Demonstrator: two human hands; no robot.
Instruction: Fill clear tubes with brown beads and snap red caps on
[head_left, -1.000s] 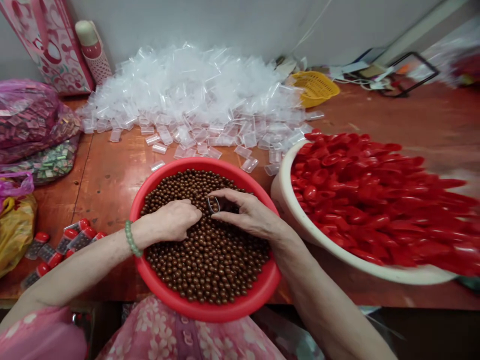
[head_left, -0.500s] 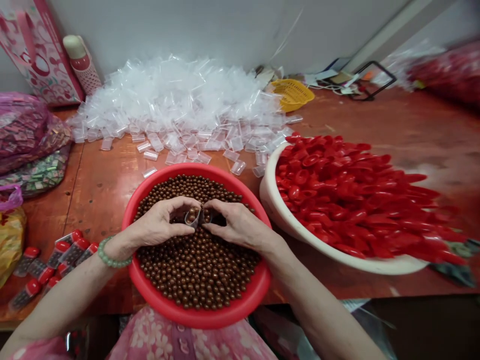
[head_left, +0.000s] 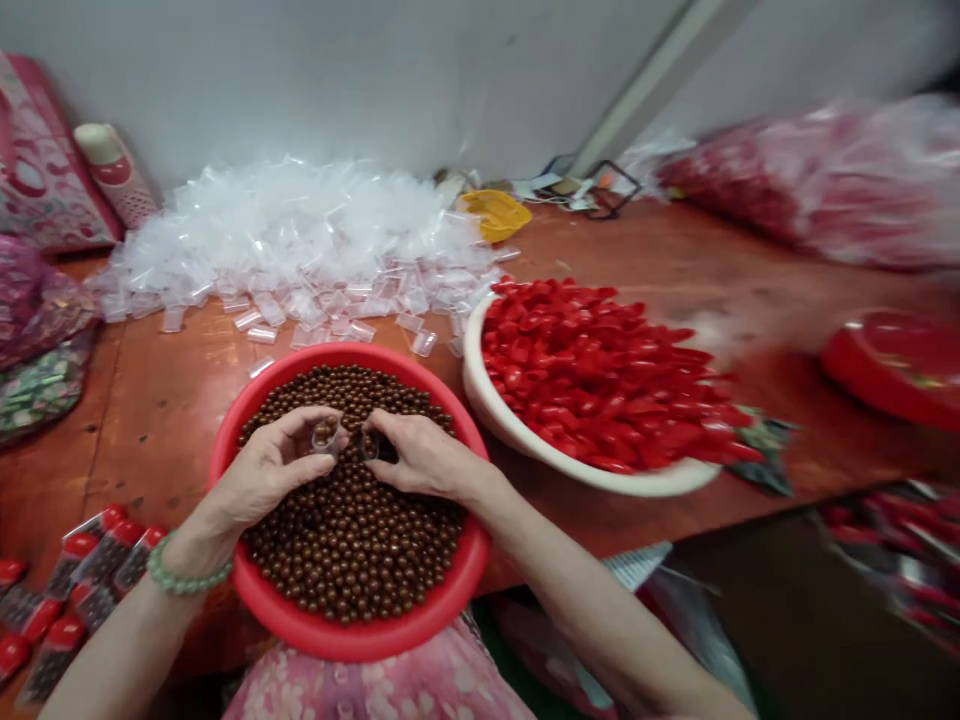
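My left hand [head_left: 270, 462] pinches a small clear plastic tube [head_left: 326, 438] with brown balls showing at its mouth. Between the thumb and fingers of my right hand [head_left: 424, 455] is a second clear tube [head_left: 370, 445], with dark brown balls visible at it. Both hands are over a red basin [head_left: 474, 565] full of shiny brown balls [head_left: 352, 555]. A small gap separates the two tubes.
Clear empty tubes [head_left: 300, 240] are heaped along the wall. A white basin [head_left: 660, 482] of red scoop-shaped caps [head_left: 592, 380] stands to the right. Filled, red-capped tubes [head_left: 109, 555] lie at left. Farther right are a red bowl [head_left: 892, 370] and a large bag [head_left: 847, 180].
The view has swung right, bringing the red bowl and more of the large bag into sight. My hands have drawn slightly apart, widening the gap between the tubes.
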